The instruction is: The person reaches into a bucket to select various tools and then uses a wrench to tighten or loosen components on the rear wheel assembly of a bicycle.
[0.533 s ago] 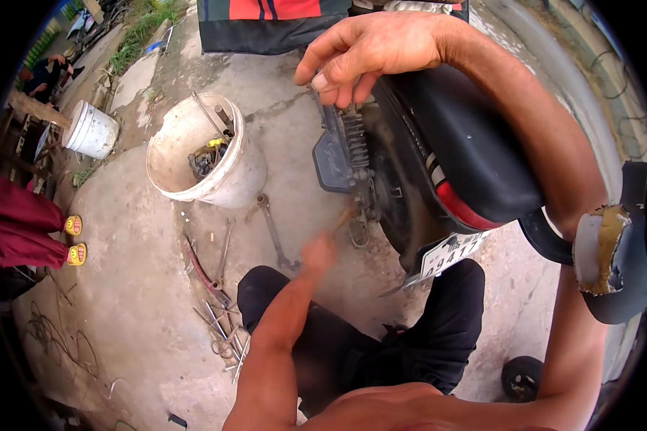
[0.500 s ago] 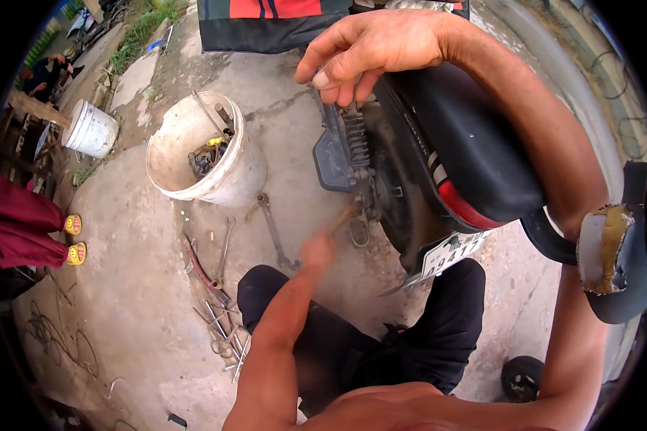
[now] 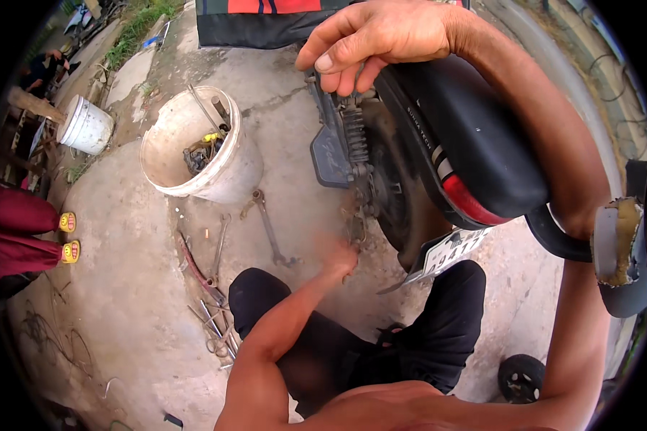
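Observation:
My left hand (image 3: 339, 258) is low beside the rear wheel (image 3: 394, 194) of a motorbike, its fingers curled and blurred by motion. What it grips, if anything, cannot be made out. The axle end and a coil-spring shock absorber (image 3: 356, 136) are just above it. My right forearm lies across the black seat (image 3: 474, 136). From its far side my right hand (image 3: 384, 39) hangs with loosely bent fingers apart, holding nothing. A long spanner (image 3: 267, 226) lies on the concrete left of my left hand.
A dirty white bucket (image 3: 248, 161) holding tools stands ahead left; a smaller white bucket (image 3: 86, 126) is farther off. More spanners and hand tools (image 3: 216, 327) lie by my left knee. A person in dark red trousers (image 3: 21, 230) is at far left. A small wheel (image 3: 521, 378) sits lower right.
My left hand has moved slightly right and down; the brownish, stick-like thing that reached from it to the axle no longer shows clearly. The right hand stays draped over the seat.

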{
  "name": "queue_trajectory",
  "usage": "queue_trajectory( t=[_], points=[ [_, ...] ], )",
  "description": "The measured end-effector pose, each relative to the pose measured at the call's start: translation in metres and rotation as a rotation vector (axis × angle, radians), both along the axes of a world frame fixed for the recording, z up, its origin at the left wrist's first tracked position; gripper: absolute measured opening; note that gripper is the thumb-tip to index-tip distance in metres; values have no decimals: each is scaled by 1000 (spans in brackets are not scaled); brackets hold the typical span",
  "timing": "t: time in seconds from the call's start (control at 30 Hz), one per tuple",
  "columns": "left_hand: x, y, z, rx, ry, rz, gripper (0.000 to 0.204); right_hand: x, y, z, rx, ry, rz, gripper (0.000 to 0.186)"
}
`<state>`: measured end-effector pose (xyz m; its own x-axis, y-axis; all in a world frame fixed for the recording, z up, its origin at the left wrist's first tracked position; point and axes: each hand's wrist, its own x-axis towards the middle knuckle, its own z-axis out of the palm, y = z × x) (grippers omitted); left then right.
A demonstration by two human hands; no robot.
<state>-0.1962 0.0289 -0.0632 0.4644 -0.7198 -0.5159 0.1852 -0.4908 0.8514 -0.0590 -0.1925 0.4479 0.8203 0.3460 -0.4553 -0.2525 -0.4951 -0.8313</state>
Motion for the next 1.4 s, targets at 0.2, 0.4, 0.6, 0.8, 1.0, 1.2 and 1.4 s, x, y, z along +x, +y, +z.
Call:
queue_trajectory(
  t=[0.2,0.4,0.6,0.8,1.0,1.2,1.4],
  points=[
    [49,32,279,-500,1158,119,25,-11,32,8,-275,-194,-2,54],
    [66,20,217,-564,248,546,19,-13,38,5,-395,-235,72,54],
    [54,-3,65,-257,184,648,25,-12,40,3,-381,-233,16,49],
    [46,-53,74,-287,217,634,36,-16,28,18,-165,-121,38,56],
    [66,-61,46,-186,-132,530,36,-3,24,5,-118,-104,16,56],
    [69,-68,44,-119,-73,571,37,1,20,5,-126,-116,27,55],
    [68,-60,46,-319,-60,561,35,1,16,2,-108,-131,31,54]
  ],
)
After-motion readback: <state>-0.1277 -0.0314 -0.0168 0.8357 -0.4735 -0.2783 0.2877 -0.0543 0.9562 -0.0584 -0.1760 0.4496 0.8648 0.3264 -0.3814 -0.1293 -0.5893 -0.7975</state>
